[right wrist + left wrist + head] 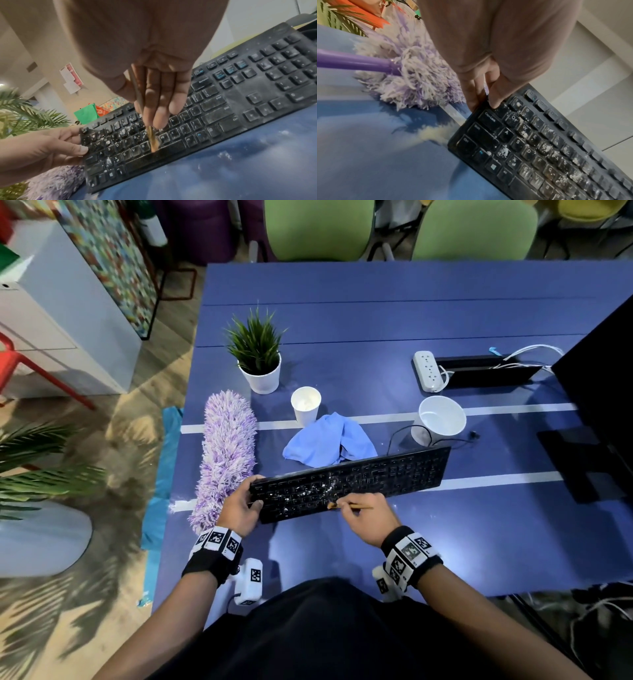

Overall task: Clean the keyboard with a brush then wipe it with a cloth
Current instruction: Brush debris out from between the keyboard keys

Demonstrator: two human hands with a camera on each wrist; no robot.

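Black keyboard (pixel 349 484), white crumbs speckled over left keys, greyish dust film on right keys. Thin brush (pixel 153 140): tan handle, orange-gold bristles. Light blue cloth (pixel 329 440). Blue table (pixel 376 330), white stripes across. Duster (pixel 227 450) near left edge: lilac-and-white shaggy strands, purple handle. White cups (pixel 306 405). Green plant (pixel 257 344) in white pot. White power strip (pixel 426 370). Black-and-white checker-marked wristbands (pixel 219 541).

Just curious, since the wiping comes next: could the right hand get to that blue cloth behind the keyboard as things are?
Probably not straight away: the right hand holds the brush, and the tilted keyboard stands between it and the blue cloth.
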